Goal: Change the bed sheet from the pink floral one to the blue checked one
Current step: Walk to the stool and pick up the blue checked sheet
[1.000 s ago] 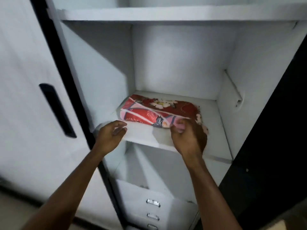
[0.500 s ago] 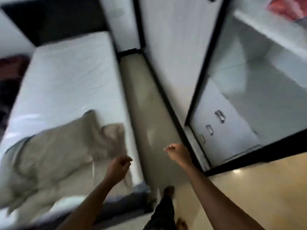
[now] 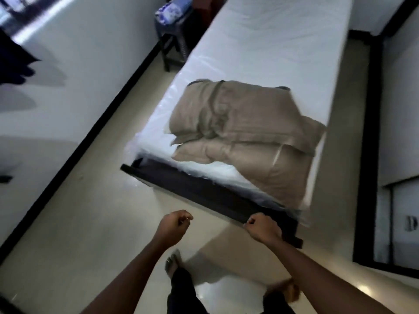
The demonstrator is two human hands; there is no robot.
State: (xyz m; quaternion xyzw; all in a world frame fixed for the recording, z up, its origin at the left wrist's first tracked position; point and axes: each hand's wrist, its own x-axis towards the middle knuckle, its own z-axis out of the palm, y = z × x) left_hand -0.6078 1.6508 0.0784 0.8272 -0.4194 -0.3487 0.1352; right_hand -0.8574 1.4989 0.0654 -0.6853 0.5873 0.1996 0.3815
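Standing at the bed frame (image 3: 204,189) foot, left hand (image 3: 174,227) & right hand (image 3: 263,227) had fingers (image 3: 184,219) curled tight, holding nothing. Folded blue checked sheet (image 3: 173,10), prob. the one needed, sat on a stool (image 3: 172,39) well ahead-left, beside the bare mattress (image 3: 283,41); left hand nearer. Pink floral sheet not in view.

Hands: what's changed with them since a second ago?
A second ago both were at the wardrobe shelf, the right one on the folded red floral cloth. That cloth was let go; the person turned to the bed. Now the left hand and right hand are curled, empty. The beige comforter stays on the bare mattress.
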